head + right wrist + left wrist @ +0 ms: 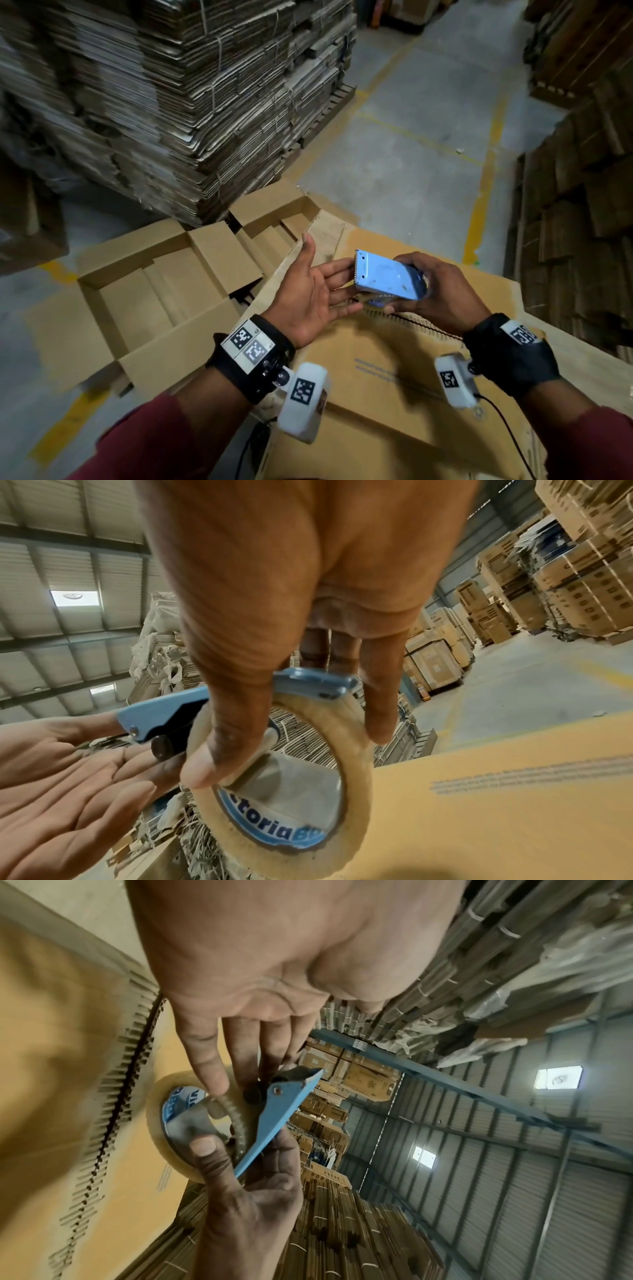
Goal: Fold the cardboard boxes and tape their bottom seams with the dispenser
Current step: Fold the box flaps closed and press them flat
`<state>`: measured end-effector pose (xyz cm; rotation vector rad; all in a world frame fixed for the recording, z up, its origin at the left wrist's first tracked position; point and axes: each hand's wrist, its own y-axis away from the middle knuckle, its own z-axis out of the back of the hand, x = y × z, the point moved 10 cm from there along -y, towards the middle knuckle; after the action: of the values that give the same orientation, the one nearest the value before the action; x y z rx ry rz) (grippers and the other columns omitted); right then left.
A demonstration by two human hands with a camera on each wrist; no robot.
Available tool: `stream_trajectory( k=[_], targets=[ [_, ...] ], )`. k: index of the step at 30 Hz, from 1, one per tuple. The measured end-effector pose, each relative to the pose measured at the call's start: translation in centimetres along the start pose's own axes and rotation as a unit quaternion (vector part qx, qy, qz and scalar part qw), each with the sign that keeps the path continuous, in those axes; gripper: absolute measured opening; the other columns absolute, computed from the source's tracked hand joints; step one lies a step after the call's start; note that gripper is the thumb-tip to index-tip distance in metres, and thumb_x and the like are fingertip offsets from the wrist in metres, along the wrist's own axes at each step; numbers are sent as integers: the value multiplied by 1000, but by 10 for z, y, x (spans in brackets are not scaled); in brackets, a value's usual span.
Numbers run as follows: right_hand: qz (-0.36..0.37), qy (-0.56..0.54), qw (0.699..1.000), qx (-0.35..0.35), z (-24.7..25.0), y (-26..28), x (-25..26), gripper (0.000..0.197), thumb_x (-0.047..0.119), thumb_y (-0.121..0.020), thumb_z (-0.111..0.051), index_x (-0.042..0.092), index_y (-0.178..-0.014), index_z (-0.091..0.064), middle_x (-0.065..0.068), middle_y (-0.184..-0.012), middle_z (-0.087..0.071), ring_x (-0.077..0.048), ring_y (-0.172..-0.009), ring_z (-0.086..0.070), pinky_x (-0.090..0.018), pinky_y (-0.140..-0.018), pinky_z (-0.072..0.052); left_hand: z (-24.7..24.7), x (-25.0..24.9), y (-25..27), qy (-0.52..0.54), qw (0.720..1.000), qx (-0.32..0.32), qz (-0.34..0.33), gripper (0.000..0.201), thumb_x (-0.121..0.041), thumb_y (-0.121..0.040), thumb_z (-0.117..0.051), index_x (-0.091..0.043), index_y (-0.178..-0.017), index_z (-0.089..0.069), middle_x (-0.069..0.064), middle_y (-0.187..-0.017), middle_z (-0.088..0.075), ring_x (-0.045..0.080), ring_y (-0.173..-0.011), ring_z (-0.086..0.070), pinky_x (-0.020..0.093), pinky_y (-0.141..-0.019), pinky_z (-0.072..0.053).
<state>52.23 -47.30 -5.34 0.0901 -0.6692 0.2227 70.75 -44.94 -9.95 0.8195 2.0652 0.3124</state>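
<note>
Overhead, from the head camera, I see my right hand (442, 291) wrapped around the blue tape dispenser (387, 279), held in the air above the flat cardboard box (394, 387) that lies in front of me. My left hand (308, 294) is spread open, palm up, its fingertips at the dispenser's toothed front end. To my left an unfolded box (144, 291) sits open on the floor (421, 164), with a tall stack of flattened cartons (191, 102) behind it.

Looking along the left wrist, my left hand's fingers (209, 1056) are straight and reach down onto the tape roll (161, 1099) and the dispenser's blue frame (274, 1121); they rest on it without curling round it. My right hand (250, 1191) pinches the frame from below, thumb on the roll's core.

Along the right wrist, my right hand's thumb (212, 745) and a finger grip the roll (349, 764) from both sides, the blue frame (308, 683) across its top. My left palm (61, 785) lies open beside it, and the flat box (496, 804) fills the lower right.
</note>
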Motion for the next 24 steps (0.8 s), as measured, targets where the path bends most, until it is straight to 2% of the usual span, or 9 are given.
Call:
stream_trajectory(
  k=[4, 7, 10, 13, 18, 20, 24],
  targets=[
    [1, 10, 1000, 5, -3, -1, 0, 73, 53, -53, -96, 30, -116, -66, 19, -112, -67, -3, -101, -61, -23, -79, -50, 8, 6, -1, 2, 1000, -31, 2, 95, -85, -92, -25, -11, -143, -56, 7, -133, -70, 26, -124, -66, 48, -105, -49],
    [5, 35, 999, 13, -7, -1, 1, 74, 52, -54, -96, 32, -118, -65, 17, -112, -66, -5, -99, -60, -19, -78, -48, 14, 11, 1, 2, 999, -44, 9, 94, -84, -92, -29, -10, -144, -54, 9, -130, -71, 27, -120, -69, 47, -102, -51],
    [6, 53, 998, 17, -9, -1, 0, 74, 49, -56, -97, 32, -120, -64, 15, -113, -66, -9, -101, -59, -20, -78, -48, 23, 15, 2, -11, 997, -70, 17, 89, -85, -90, -32, -17, -145, -52, 11, -126, -73, 32, -115, -71, 51, -97, -53],
    [3, 65, 998, 13, -9, 0, -3, 77, 50, -55, -97, 30, -121, -64, 14, -114, -66, -10, -100, -60, -23, -78, -50, 31, 19, 4, -7, 996, -89, 28, 91, -86, -90, -32, -16, -143, -53, 11, -124, -74, 31, -112, -73, 50, -92, -54],
    [11, 89, 996, 11, -8, 5, -4, 78, 55, -56, -94, 28, -124, -64, 9, -116, -66, -15, -101, -59, -36, -83, -54, 39, 16, 8, -18, 994, -104, 19, 92, -83, -92, -28, -10, -138, -59, 7, -120, -76, 23, -113, -72, 47, -98, -54],
    [20, 103, 994, 14, -9, 7, -4, 78, 62, -58, -89, 30, -124, -62, 8, -116, -65, -17, -99, -60, -41, -82, -54, 37, 14, 9, -32, 994, -100, 24, 94, -84, -92, -27, -10, -137, -61, 7, -125, -74, 24, -118, -69, 46, -95, -55],
    [41, 131, 990, 18, -12, 11, -1, 76, 77, -61, -76, 39, -123, -56, 11, -114, -63, -20, -96, -62, -43, -76, -55, 32, 14, 12, -67, 993, -92, 31, 94, -85, -91, -25, -12, -136, -63, 7, -131, -71, 27, -122, -65, 46, -92, -55]
  ],
)
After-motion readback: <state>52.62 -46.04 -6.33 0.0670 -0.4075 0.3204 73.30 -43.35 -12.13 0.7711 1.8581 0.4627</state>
